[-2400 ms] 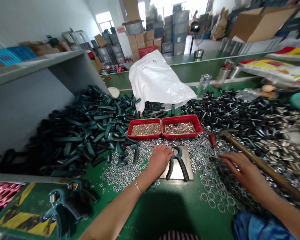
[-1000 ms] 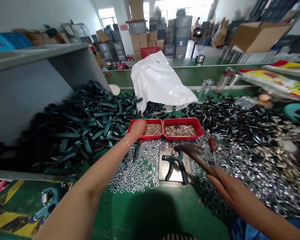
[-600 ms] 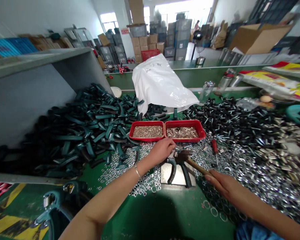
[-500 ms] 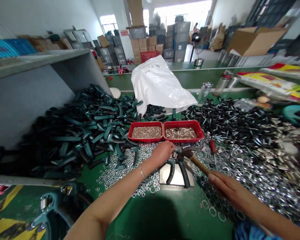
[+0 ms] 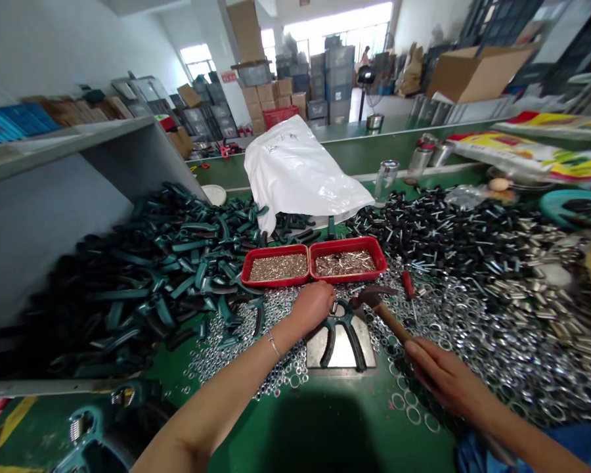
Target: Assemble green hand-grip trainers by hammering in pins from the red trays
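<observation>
Nearest, the person's right hand (image 5: 448, 381) is closed around the lower handle of a wooden-handled steel hammer (image 5: 391, 322), whose head hangs just above a dark green plastic spring hand grip (image 5: 342, 338). The grip lies on a flat steel plate (image 5: 342, 358). The left hand (image 5: 314, 307) is curled, fingers down, at the grip's top end beside a small silver metal fitting (image 5: 333, 307); whether it pinches anything cannot be told. The grip looks stiff and fairly light, and is steadiest held by its two arms. Slippery silver metal rings (image 5: 473, 341) surround the plate. Beyond stand two red plastic trays of small metal parts (image 5: 276, 270), heaped green handles (image 5: 142, 282) and a white plastic sack (image 5: 300, 171).
</observation>
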Motion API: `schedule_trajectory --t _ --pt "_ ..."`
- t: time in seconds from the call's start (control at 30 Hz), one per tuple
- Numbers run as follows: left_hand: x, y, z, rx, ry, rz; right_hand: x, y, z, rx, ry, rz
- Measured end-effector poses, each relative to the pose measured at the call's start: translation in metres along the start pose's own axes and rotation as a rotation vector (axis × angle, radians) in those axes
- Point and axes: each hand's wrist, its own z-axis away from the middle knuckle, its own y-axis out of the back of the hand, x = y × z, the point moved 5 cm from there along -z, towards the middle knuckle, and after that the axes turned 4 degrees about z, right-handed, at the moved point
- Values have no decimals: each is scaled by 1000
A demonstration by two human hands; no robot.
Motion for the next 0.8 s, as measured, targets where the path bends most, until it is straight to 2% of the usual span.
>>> schedule_trajectory --t 0.13,0.27,0.33,0.4,0.5,0.57,0.7,0.8 --pt "8 -1 -2 1 -69 -57 5 1 2 4 -31 -33" --pt "26 -7 -1 29 -323 -287 1 0 6 -14 -73 12" --pt "28 -9 1 40 -360 -340 -2 2 5 -47 -125 81" --pt "22 -9 6 47 -268 -303 -12 8 3 -59 -107 167" --pt "13 -2 25 102 -54 -144 -37 21 -1 -33 48 321" --pt "11 2 43 129 37 -29 -56 27 -3 8 142 417" --pt "16 0 64 60 101 90 -81 27 -16 97 250 598" --pt "17 -3 63 16 143 109 -81 16 -35 -39 185 680"
